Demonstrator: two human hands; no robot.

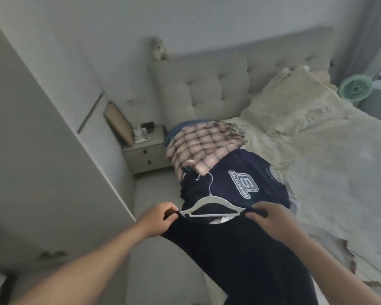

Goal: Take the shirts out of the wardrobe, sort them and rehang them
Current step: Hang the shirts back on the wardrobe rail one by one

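Low in the middle of the frame, the left hand (161, 216) pinches one shoulder of a dark shirt (235, 256) and the right hand (268, 219) grips the other, with a white hanger (211, 205) in the neck. The shirt looks light, soft and limp, so it will likely sag wherever it is unsupported; the shoulder seams are the sound hold (the hanger looks stiff but thin, and its hook is free). Above it on the bed (317, 161) lie a logo shirt (240, 181) and a plaid shirt (202, 146)
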